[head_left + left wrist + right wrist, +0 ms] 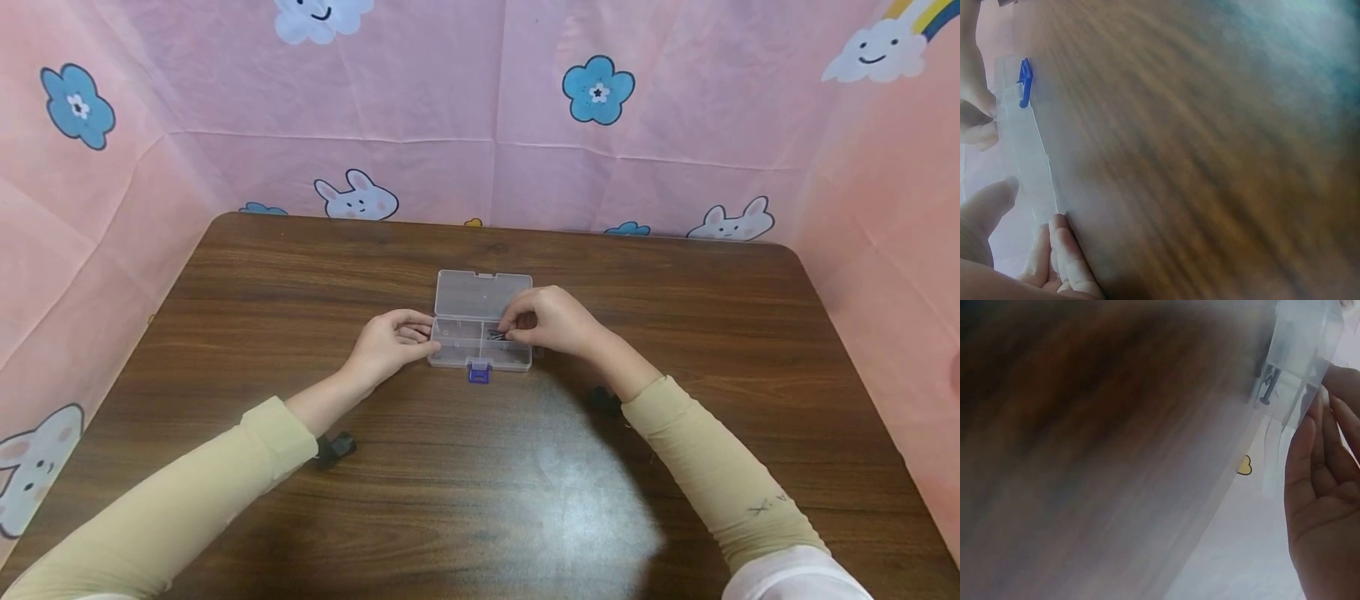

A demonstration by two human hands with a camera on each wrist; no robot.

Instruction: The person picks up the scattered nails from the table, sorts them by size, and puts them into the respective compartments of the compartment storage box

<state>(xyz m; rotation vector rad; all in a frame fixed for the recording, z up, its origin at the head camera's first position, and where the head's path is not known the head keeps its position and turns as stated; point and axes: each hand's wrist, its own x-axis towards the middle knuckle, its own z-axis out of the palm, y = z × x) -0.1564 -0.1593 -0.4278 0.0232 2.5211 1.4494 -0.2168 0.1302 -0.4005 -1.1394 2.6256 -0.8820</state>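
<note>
A clear plastic compartment box lies on the table, its lid tipped back and its blue latch hanging at the front. My left hand grips the left end, thumb at the near corner and fingers along the side. Over the back right compartment, my right hand reaches down with bent fingers. Small dark metal screws show right beside its fingertips. One screw is visible through the box wall in the right wrist view. I cannot tell whether the right fingertips pinch a screw.
The brown wooden table is enclosed by pink printed cloth at the back and sides. A dark object shows beside the left sleeve, and another dark object by the right forearm.
</note>
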